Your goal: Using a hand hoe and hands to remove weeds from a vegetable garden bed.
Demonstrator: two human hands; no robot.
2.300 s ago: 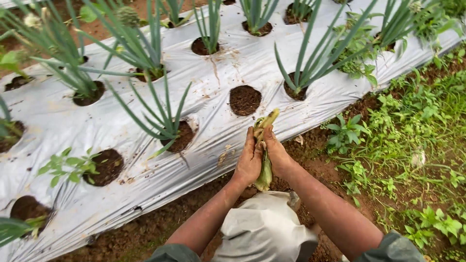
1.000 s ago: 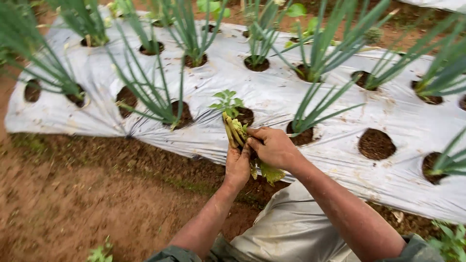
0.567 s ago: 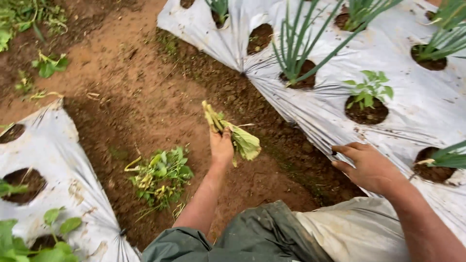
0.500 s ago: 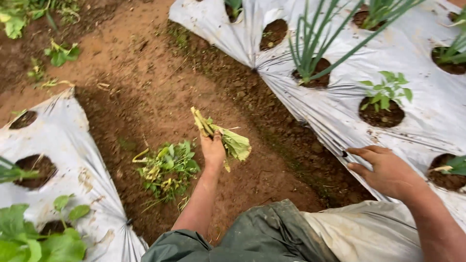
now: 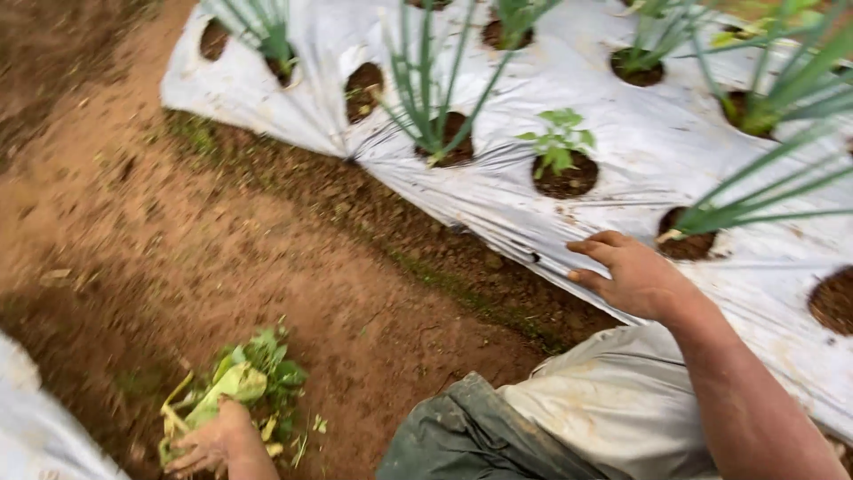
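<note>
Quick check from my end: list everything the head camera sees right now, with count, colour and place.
Plastic mulch sheet: one large, silvery white, over the raised bed across the top and right; a corner of another at bottom left.
Planting holes: about ten, dark soil, punched in the sheet.
Long-leaved plants: several, green, upright in the holes.
Broad-leaved seedling: one, green, in a hole at centre top.
Soil path: reddish brown, left and centre.
Pulled greens: one loose bunch, green and yellowish, on the soil at bottom left.
Trousers: grey-green and pale, bottom centre.
Left hand: on the pulled greens; grip unclear.
Right hand: open, at the sheet's edge.
</note>
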